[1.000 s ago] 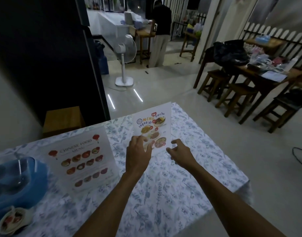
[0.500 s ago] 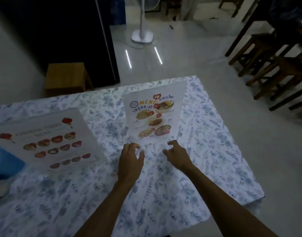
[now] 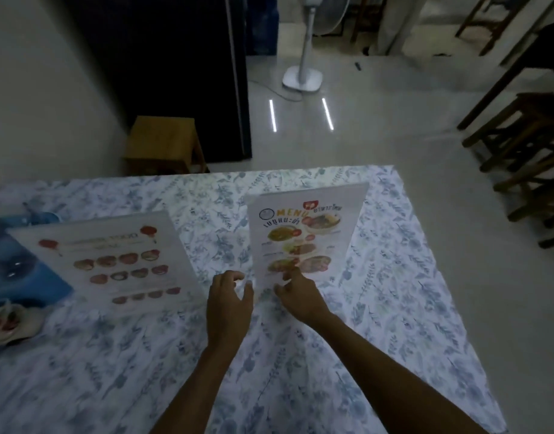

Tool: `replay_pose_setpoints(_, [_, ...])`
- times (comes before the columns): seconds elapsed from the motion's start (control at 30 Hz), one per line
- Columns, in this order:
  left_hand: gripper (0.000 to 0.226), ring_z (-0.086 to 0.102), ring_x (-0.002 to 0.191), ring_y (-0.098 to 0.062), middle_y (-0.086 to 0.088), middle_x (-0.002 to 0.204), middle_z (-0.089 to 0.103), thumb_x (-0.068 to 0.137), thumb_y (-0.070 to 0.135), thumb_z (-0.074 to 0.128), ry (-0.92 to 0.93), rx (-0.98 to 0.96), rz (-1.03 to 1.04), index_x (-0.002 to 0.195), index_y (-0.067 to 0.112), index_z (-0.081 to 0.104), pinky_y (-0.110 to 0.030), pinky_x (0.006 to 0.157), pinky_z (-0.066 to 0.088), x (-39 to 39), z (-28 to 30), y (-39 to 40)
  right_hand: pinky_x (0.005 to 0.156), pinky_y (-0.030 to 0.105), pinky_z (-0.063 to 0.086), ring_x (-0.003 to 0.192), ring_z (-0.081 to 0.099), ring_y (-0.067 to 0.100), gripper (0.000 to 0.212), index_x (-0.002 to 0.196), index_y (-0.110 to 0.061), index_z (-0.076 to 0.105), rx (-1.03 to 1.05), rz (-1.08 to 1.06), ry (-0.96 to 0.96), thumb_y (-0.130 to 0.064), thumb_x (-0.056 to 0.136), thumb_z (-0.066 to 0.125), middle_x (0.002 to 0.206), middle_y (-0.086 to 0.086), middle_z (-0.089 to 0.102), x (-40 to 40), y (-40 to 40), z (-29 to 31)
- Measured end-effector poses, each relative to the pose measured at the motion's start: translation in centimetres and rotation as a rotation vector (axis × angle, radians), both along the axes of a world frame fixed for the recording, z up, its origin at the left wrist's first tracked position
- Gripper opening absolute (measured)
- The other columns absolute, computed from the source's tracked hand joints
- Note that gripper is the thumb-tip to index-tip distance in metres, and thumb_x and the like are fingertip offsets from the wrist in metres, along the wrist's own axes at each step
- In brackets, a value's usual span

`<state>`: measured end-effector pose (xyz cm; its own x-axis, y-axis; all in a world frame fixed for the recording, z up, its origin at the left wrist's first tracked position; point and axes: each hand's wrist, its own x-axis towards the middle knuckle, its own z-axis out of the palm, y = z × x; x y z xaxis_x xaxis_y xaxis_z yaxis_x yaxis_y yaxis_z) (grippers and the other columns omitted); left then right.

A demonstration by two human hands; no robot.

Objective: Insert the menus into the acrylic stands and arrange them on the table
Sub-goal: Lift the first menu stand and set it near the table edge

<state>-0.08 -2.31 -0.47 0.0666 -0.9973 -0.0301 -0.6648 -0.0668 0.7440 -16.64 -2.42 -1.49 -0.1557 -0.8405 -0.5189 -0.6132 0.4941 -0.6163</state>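
**Second menu stand squared up near the table's far edge**

The person stood over a table [image 3: 300, 386] covered in a pale floral cloth; both forearms reached forward to the foot of the Thai menu stand [image 3: 303, 236], which stood upright towards the far right of the table with its printed face turned to the wearer. The left hand [image 3: 228, 305] hovered just beside the lower left corner of the stand, its fingers curled loosely and spread, gripping nothing; whether the fingertips brushed the acrylic base could not be told in the dim, blurred picture. The right hand [image 3: 297, 296] lay at the bottom edge of the sheet, one finger raised against the lower front of the stand, apparently steadying or nudging it rather than clasping it; it too held nothing closed. Hands set at either corner suggested a final straightening, so the stand would face squarely. The Chinese food menu stand [image 3: 112, 261] stood well to the left, likewise filled and facing the wearer, with a blue container [image 3: 15, 270] behind it and a small dish [image 3: 9, 324] near the left edge; the task looked close to done.
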Motion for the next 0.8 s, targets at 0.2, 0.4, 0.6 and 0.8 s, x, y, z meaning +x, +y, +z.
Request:
replay_pose_setpoints(0.2, [0.073, 0.056, 0.109, -0.020, -0.002, 0.123, 0.052, 0.075, 0.056, 0.076, 0.090, 0.220, -0.021, 0.128, 0.018, 0.044, -0.041, 0.087, 0.054, -3.0, -0.1, -1.8, 0.087, 0.037, 0.053, 0.106, 0.068, 0.033, 0.038, 0.121, -0.014, 0.056, 0.058, -0.101, 0.084, -0.040, 0.094, 0.061, 0.114, 0.015, 0.072, -6.6, 1.1, -0.3])
replay_pose_setpoints(0.4, [0.093, 0.059, 0.119, -0.028, -0.010, 0.136, 0.056, 0.074, 0.046, 0.082, 0.200, 0.312, -0.003, 0.143, 0.014, 0.028, -0.044, 0.094, 0.055, -8.7, -0.6, -3.2, 0.075, 0.037, 0.051, 0.097, 0.065, 0.026, 0.053, 0.121, -0.014, 0.046, 0.022, -0.293, 0.145, -0.048, 0.088, 0.069, 0.114, 0.009, 0.070, -12.4, 0.3, 0.7])
replay_pose_setpoints(0.6, [0.084, 0.054, 0.126, -0.032, -0.016, 0.148, 0.046, 0.094, 0.023, 0.066, 0.160, 0.348, -0.113, 0.155, 0.010, 0.010, -0.039, 0.095, 0.050, -14.0, -0.5, -4.4, 0.088, 0.047, 0.052, 0.125, 0.049, 0.035, 0.081, 0.136, -0.010, 0.039, -0.175, -0.469, 0.259, -0.049, 0.077, 0.080, 0.136, 0.015, 0.049, -15.5, -0.7, 0.9])
replay_pose_setpoints(0.8, [0.073, 0.052, 0.128, -0.038, -0.024, 0.147, 0.044, 0.101, 0.020, 0.054, 0.096, 0.293, -0.132, 0.155, 0.002, 0.009, -0.045, 0.099, 0.050, -17.7, -0.7, -6.0, 0.081, 0.036, 0.053, 0.110, 0.066, 0.028, 0.063, 0.126, -0.016, 0.044, -0.273, -0.494, 0.093, -0.039, 0.080, 0.081, 0.126, 0.007, 0.065, -20.3, -2.8, 1.3])
